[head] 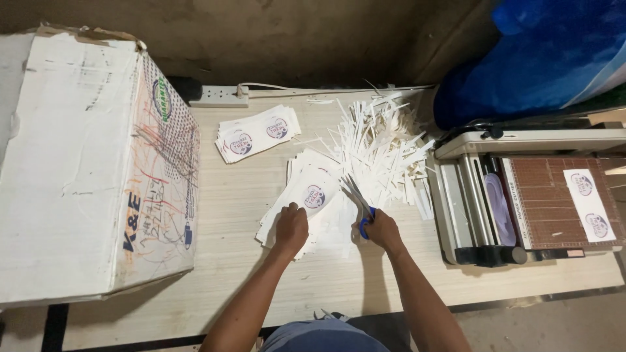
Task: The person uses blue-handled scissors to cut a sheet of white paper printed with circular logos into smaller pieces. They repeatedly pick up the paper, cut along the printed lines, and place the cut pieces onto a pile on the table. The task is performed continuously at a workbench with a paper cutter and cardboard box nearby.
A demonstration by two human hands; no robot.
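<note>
the left hand (291, 228) lay closed on the near edge of a fanned heap of white sheets (306, 199), pressing it to the table (241, 261). the right hand (382, 229) gripped blue-handled scissors (358, 202), blades parted and pointing away over the sheets' right edge. just beyond the blades lay a pile of white strips (381, 143), spreading to the table's back edge and right up against a paper cutter (528, 195) on the right. a second, tidier stack (257, 132) lay behind, apart from the heap, near a power strip (218, 96) at the wall. a big white box (91, 169) filled the left side, its corner overhanging the front edge. bare table showed between box and heap, and along the front edge near the person's arms.
</note>
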